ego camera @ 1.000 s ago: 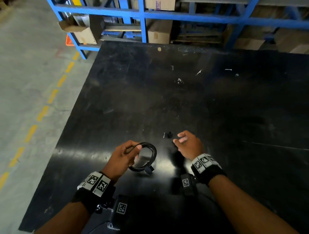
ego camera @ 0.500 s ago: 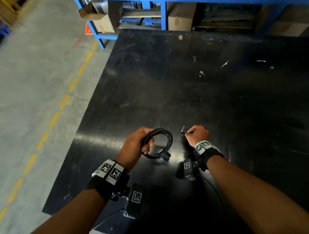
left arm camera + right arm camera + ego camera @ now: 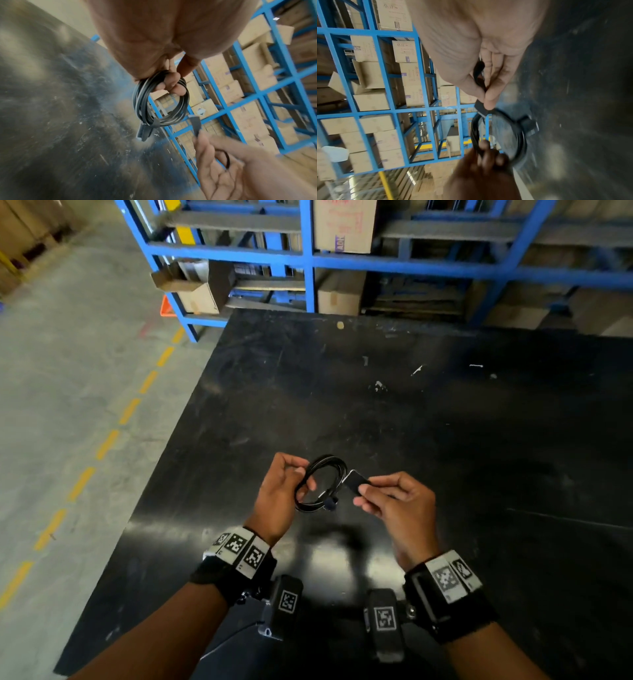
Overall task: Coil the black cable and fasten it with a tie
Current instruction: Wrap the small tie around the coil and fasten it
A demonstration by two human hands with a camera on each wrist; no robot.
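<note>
The black cable (image 3: 320,470) is wound into a small coil, held above the black table (image 3: 462,433). My left hand (image 3: 301,479) grips the coil's left side, fingers curled through the loop. The coil's plug ends (image 3: 330,502) hang at the bottom. My right hand (image 3: 364,491) pinches a short black tie strap (image 3: 354,481) whose free end touches the coil's right side. In the left wrist view the coil (image 3: 145,102) hangs from my fingers and the tie (image 3: 195,123) stands beside it. In the right wrist view thumb and forefinger pinch the tie (image 3: 480,108) at the coil (image 3: 520,135).
Blue steel racks (image 3: 308,261) with cardboard boxes (image 3: 344,224) stand behind the table's far edge. The table's left edge drops to a concrete floor (image 3: 68,405) with a dashed yellow line (image 3: 106,443). Small white specks (image 3: 378,385) lie on the tabletop.
My right hand picked the tie up off the table and brought it to the coil. Both hands rose and drew together, the left still holding the coil.
</note>
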